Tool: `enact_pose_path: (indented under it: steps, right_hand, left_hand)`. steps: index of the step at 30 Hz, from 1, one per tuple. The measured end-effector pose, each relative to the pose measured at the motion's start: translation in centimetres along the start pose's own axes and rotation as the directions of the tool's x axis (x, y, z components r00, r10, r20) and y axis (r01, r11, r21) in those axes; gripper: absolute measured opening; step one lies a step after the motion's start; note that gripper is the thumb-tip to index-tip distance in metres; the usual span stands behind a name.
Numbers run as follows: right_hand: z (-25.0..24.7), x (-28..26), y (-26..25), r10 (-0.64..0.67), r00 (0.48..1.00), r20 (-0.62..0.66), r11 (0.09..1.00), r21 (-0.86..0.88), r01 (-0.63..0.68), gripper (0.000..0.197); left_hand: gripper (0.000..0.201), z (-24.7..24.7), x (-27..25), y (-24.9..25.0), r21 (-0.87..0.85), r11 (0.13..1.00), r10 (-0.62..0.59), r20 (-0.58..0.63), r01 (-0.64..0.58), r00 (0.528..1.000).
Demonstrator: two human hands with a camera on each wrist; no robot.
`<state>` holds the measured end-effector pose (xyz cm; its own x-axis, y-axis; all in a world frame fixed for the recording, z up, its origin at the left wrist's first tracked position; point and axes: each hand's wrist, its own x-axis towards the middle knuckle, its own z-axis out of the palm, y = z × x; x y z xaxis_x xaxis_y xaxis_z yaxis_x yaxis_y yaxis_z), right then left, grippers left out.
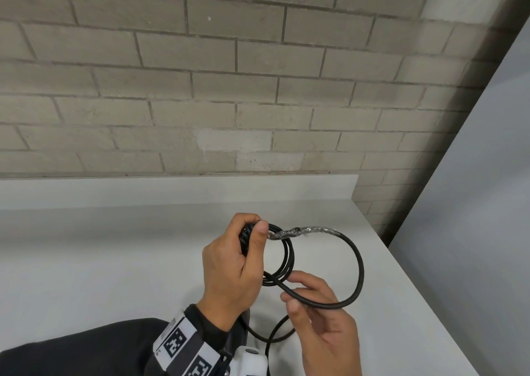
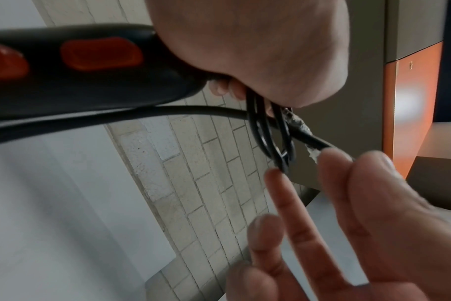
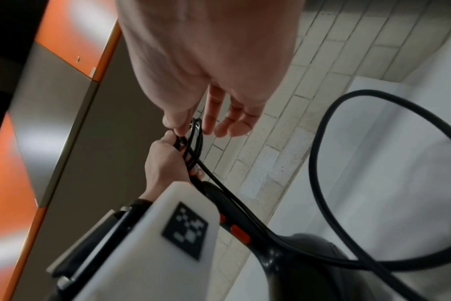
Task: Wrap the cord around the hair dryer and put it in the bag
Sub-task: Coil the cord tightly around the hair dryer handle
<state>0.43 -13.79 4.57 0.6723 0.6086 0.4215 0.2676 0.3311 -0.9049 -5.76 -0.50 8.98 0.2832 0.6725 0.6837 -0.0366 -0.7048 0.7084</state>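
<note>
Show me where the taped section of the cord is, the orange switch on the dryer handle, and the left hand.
taped section point(image 1: 304, 230), head view, on the silvery wrap along the cord.
orange switch point(image 2: 101, 54), left wrist view, middle of the button on the black handle.
left hand point(image 1: 232, 263), head view, back of the hand gripping the coils.

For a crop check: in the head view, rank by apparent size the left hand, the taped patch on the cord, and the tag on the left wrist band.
1. left hand, largest.
2. taped patch and tag: they look alike, the patch long and thin, the tag squarish; not ranked.
</note>
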Motion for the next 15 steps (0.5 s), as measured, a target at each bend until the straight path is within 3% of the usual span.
enact_pose_path:
  steps: [4,6,9,11,13,14,15]
  right_hand:
    - [-0.4,0.0,-0.1,0.059,0.998,-0.012,0.998,0.018,-0.058,0.04]
    - [-0.4,0.3,-0.1,0.027,1.0,-0.009,1.0,0.015,-0.027,0.039]
    - [-0.6,1.0,-0.3,0.048,0.998,-0.029,0.977,0.21,-0.041,0.046]
    - [-1.9,1.7,0.3,0.194,0.979,-0.067,0.89,0.431,-0.147,0.048]
    - [-4.0,2.5,0.7,0.265,0.963,0.042,0.678,0.703,-0.217,0.037]
    - [-5.0,3.0,0.3,0.252,0.966,0.057,0.63,0.749,-0.208,0.035]
    - [-6.9,3.2,0.0,0.339,0.941,-0.018,0.636,0.741,-0.215,0.043]
  left_hand:
    - [0.034,0.0,-0.1,0.1,0.033,0.999,0.01,0.011,-0.01,1.0]
    - [0.032,0.0,-0.1,0.2,0.036,0.999,0.014,0.018,-0.014,1.0]
    - [0.03,0.0,-0.1,0.0,0.036,0.999,0.013,0.01,-0.013,1.0]
    - [0.03,-0.2,0.0,-0.2,0.033,0.999,0.005,0.003,-0.005,1.0]
    - [0.03,-0.3,0.1,-0.3,0.048,0.999,0.003,-0.001,-0.003,1.0]
    - [0.03,-0.4,0.1,-0.4,0.054,0.999,0.0,-0.002,0.0,1.0]
    - [0.03,-0.5,0.1,-0.4,0.052,0.999,-0.005,-0.002,0.005,1.0]
